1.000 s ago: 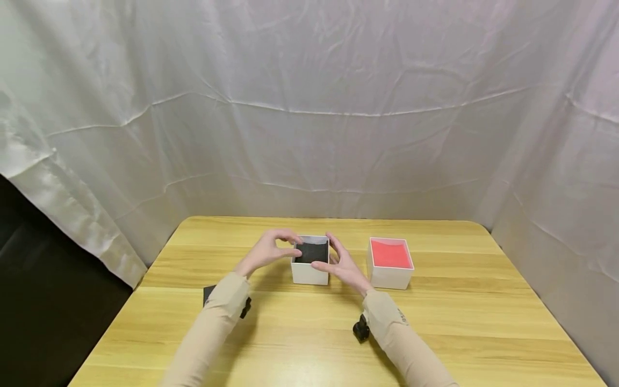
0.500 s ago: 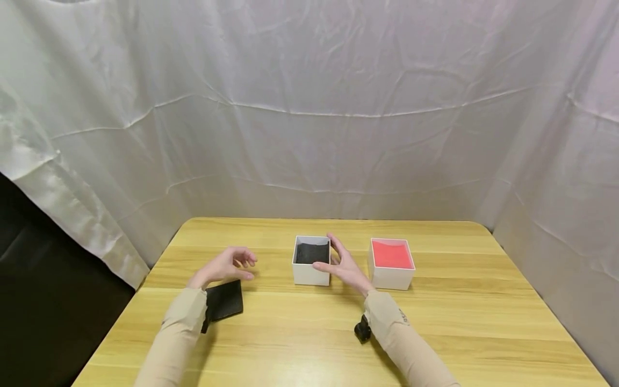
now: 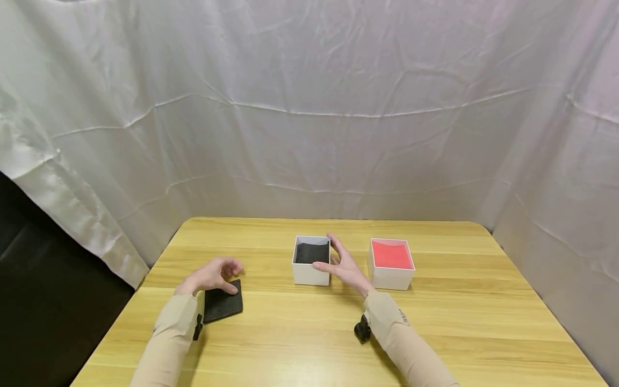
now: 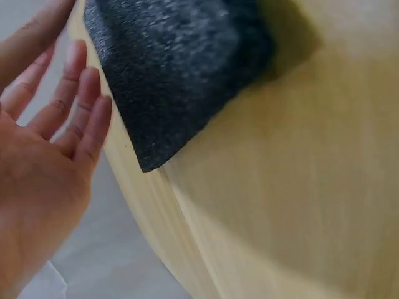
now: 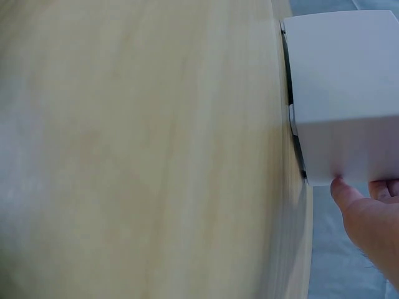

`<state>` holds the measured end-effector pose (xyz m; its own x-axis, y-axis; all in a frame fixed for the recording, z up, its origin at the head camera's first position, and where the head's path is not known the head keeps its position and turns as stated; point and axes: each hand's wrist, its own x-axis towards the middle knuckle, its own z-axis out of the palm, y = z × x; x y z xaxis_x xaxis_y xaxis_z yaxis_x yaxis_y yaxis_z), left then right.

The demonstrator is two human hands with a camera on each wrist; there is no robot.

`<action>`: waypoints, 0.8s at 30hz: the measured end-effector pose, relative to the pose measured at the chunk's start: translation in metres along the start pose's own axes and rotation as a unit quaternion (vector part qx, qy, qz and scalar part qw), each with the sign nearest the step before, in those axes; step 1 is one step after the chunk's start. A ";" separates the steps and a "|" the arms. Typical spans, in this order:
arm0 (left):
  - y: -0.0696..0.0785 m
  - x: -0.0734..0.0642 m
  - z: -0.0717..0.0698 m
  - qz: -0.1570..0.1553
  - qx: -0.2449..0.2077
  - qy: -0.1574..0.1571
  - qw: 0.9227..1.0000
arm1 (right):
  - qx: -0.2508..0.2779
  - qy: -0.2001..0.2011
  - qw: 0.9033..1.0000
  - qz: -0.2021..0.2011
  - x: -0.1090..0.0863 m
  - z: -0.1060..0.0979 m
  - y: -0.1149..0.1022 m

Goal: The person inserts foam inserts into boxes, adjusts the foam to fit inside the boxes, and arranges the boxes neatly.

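My left hand (image 3: 211, 275) is at a thin black square foam-like pad (image 3: 223, 302) on the left of the table. In the head view its thumb overlaps the pad's far part; in the left wrist view the loosely bent fingers (image 4: 78, 103) lie along the edge of the pad (image 4: 168, 68). My right hand (image 3: 342, 266) holds an open white box (image 3: 309, 275) by its right side, thumb at the front and fingers toward the back. Similar black material (image 3: 312, 253) fills this box. The right wrist view has the thumb (image 5: 345, 194) against the box wall (image 5: 346, 68).
Right of my right hand stands a second open white box (image 3: 390, 278) with a red lining or pad (image 3: 390, 255) inside. Both boxes stand on a light wooden table (image 3: 300, 338). A pale curtain (image 3: 338, 161) hangs behind it.
My left hand has moved from the black material in the box leftward and down to the black pad, uncovering most of it. The right hand stays at the white box.
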<state>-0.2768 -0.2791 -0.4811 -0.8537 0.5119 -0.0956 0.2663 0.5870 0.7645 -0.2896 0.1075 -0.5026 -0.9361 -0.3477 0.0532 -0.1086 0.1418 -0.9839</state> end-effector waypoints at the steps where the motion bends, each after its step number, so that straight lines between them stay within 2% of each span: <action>1: -0.001 0.000 0.000 -0.008 0.002 -0.003 1.000 | -0.001 0.000 1.000 -0.001 0.000 0.000 0.000; 5: 0.002 -0.001 0.001 -0.035 0.000 -0.013 0.999 | -0.002 0.000 1.000 0.001 0.000 0.000 0.001; 8: 0.005 -0.002 0.001 -0.042 -0.004 -0.015 0.999 | 0.000 0.003 1.000 0.008 -0.001 0.000 0.001; 13: 0.005 -0.001 0.002 -0.039 0.012 -0.005 0.999 | -0.002 0.006 1.000 0.009 -0.001 0.000 0.000; 20: 0.009 0.001 0.000 -0.027 0.015 -0.008 0.999 | -0.004 0.004 1.000 0.002 0.000 0.000 0.001; 24: 0.011 0.002 -0.002 -0.036 0.005 0.012 0.999 | -0.004 0.004 1.000 0.002 0.000 0.000 0.002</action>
<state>-0.2768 -0.2725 -0.4713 -0.8816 0.4523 -0.1345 0.2077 0.6278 0.7501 -0.2898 0.1076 -0.5041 -0.9390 -0.3401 0.0509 -0.1077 0.1504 -0.9827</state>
